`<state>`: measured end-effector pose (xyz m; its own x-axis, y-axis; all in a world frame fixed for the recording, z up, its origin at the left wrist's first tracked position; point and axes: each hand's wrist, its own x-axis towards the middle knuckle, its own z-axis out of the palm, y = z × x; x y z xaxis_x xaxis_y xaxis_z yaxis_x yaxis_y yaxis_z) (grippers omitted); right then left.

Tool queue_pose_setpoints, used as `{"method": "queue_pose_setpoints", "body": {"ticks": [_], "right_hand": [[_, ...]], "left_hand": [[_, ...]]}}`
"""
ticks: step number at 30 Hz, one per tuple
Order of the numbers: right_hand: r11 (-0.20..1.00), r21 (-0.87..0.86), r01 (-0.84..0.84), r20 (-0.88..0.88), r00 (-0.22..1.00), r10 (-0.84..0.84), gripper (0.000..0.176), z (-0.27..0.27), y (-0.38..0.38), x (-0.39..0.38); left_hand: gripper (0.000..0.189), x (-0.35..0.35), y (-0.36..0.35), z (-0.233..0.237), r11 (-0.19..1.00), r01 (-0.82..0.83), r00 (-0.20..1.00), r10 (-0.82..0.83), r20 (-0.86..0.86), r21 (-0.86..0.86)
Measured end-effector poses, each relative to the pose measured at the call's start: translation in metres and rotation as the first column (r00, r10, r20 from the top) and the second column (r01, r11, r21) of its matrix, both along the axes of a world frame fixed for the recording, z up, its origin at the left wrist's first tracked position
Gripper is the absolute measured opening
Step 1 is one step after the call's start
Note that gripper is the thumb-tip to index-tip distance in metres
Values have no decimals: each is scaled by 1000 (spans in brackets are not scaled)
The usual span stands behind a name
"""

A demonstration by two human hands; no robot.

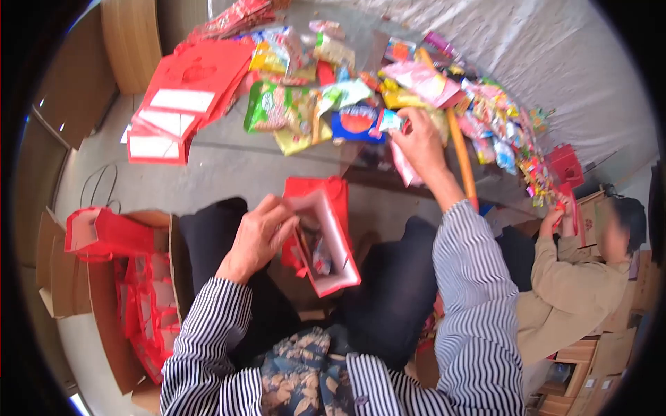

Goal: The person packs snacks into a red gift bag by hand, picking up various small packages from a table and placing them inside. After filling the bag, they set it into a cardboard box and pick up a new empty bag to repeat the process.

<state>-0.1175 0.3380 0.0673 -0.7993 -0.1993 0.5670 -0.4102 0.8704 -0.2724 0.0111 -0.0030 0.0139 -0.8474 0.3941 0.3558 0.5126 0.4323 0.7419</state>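
My left hand (258, 234) grips the rim of an upright red paper gift bag (338, 270) between my knees, its fingers closed on the edge. The bag's mouth faces up, and a few small packets lie inside. Out over the snack pile, my right hand (420, 142) pinches a small white-and-blue snack packet (390, 121). Just left of that packet is a blue bag with an orange picture (359, 123). A green snack bag (268, 107) lies further left, and a pink packet (406, 166) is below my right hand.
Flat red gift bags (201, 66) are stacked at the upper left. A cardboard box (111, 326) full of red bags stands at my left. An orange stick (460, 156) divides the snacks from heaped small candies (496, 114). At right, a co-worker (576, 291) handles a red item.
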Motion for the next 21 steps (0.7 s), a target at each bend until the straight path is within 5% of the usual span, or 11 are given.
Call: {"method": "queue_pose_setpoints", "body": {"ticks": [6, 10, 21], "right_hand": [[934, -133, -331, 204, 913, 353, 26, 28, -81, 115], [867, 61, -495, 161, 862, 481, 26, -7, -106, 138], [920, 36, -389, 159, 912, 379, 18, -3, -88, 151]], "left_hand": [[10, 1, 4, -5, 998, -2, 1000, 3, -25, 55], [8, 0, 7, -6, 999, -18, 999, 20, -44, 45], [8, 1, 8, -4, 999, -24, 998, 27, -62, 45]]}}
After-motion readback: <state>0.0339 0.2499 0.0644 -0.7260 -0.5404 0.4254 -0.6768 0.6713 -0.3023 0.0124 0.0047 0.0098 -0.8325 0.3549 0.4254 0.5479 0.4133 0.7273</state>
